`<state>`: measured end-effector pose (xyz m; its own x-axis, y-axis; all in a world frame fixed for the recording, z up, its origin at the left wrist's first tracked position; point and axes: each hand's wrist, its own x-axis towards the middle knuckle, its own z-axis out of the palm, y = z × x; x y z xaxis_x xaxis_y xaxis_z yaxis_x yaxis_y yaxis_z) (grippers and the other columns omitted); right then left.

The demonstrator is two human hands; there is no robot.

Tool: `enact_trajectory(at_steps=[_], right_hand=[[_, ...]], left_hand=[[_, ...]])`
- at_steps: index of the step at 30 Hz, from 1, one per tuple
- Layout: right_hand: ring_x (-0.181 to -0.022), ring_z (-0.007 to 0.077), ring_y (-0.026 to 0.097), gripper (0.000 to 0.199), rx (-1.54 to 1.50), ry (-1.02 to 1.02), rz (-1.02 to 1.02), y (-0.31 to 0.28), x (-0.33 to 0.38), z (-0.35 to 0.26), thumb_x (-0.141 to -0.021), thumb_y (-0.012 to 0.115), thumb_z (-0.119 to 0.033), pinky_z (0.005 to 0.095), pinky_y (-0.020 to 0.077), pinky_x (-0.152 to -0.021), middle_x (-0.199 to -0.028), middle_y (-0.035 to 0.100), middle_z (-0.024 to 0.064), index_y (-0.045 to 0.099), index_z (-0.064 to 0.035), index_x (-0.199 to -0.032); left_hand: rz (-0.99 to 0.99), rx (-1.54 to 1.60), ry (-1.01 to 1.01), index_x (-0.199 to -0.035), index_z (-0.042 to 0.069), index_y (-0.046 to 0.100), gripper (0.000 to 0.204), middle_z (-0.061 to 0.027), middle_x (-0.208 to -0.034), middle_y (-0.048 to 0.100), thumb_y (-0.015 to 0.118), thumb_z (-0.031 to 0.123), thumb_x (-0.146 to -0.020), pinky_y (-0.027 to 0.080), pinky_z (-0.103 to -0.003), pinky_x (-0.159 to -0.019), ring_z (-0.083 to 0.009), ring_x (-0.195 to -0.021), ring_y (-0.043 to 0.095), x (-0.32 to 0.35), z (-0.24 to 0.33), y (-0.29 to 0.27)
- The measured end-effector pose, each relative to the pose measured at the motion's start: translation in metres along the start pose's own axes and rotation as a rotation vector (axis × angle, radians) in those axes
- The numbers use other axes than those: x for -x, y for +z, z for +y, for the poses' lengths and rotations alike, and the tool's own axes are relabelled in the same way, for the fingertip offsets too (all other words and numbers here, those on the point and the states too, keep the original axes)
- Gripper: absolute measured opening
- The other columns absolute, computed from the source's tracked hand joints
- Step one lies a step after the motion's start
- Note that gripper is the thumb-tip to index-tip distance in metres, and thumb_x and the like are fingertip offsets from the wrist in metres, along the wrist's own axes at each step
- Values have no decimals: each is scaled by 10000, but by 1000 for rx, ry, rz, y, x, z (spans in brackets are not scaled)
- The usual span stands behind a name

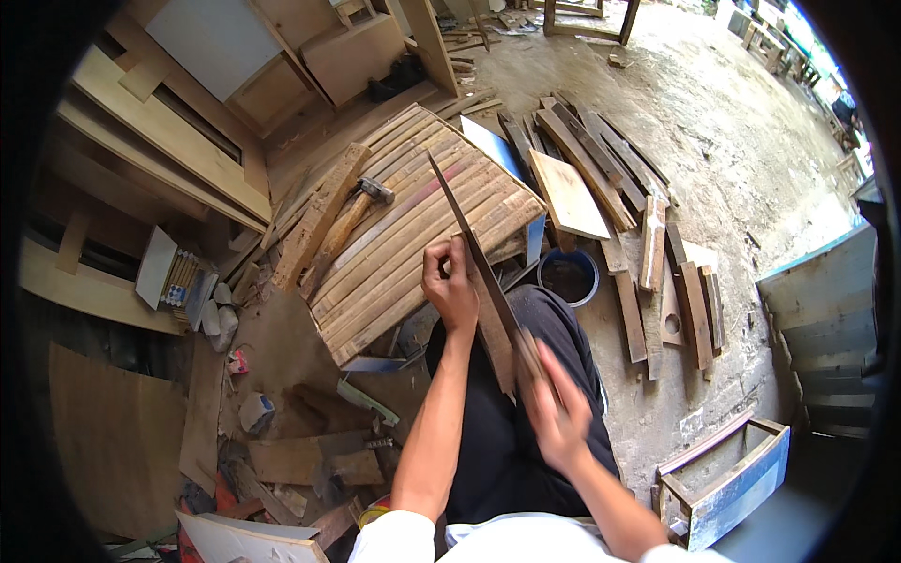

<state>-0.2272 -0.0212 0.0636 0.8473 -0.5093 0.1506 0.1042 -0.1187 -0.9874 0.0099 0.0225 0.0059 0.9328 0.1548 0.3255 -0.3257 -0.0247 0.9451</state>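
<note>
My right hand (556, 405), slightly blurred, is wrapped round the handle of a handsaw. The long dark saw blade (490, 274) slants up and left, its tip over a slatted wooden bench (404, 253). Beside the blade, a narrow wooden board (495, 333) lies above my lap, its near end over my dark trousers. Closed on the far part of that board is my left hand (450, 289), its fingers close to the blade. Where the teeth meet the wood I cannot make out. On the bench's left side rest a hammer (357, 214) and a thick wood block (324, 211).
Several loose wood strips (648, 272) cover the floor to the right. Next to my knee stands a dark bucket (569, 277). A drawer-like box (727, 479) sits at lower right. Offcuts (300, 460) litter the lower left, and cabinet frames (169, 141) stand at far left.
</note>
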Motion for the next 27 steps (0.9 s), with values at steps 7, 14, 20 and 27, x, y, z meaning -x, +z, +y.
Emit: enact_trajectory(at_steps=[7, 14, 20, 27], right_hand=[[-778, 164, 559, 475, -40, -44, -4, 21, -10, 30, -974, 488, -65, 249, 454, -672, -1148, 656, 188, 454, 61, -1431], [-1012, 362, 718, 488, 91, -73, -110, -51, 75, -39, -900, 495, 9, 313, 568, -815, -1249, 610, 355, 473, 155, -1365], [-1264, 248, 579, 454, -86, -108, -18, 53, -67, -3, -989, 507, -37, 326, 416, -1063, -1351, 600, 231, 464, 47, -1433], [-1133, 201, 573, 491, -102, -11, -105, 27, -40, 5, -1004, 502, -64, 307, 436, -953, -1263, 594, 187, 415, 18, -1481]], left_hand=[[-33, -55, -2, -808, 11, 584, 250, -24, -746, 603, 710, 182, -941, 427, -287, -675, -113, -710, 506, -6, 0, -3], [3, -27, 40, -823, 14, 602, 245, -31, -758, 604, 714, 194, -944, 454, -288, -710, -132, -723, 534, 1, 1, 1], [-13, -63, -27, -847, 12, 632, 188, -64, -768, 627, 692, 158, -950, 476, -318, -694, -159, -725, 566, -5, 4, -5], [-23, -184, 291, -833, 29, 619, 175, -82, -739, 638, 681, 142, -952, 467, -325, -643, -169, -684, 592, 1, 7, -6]])
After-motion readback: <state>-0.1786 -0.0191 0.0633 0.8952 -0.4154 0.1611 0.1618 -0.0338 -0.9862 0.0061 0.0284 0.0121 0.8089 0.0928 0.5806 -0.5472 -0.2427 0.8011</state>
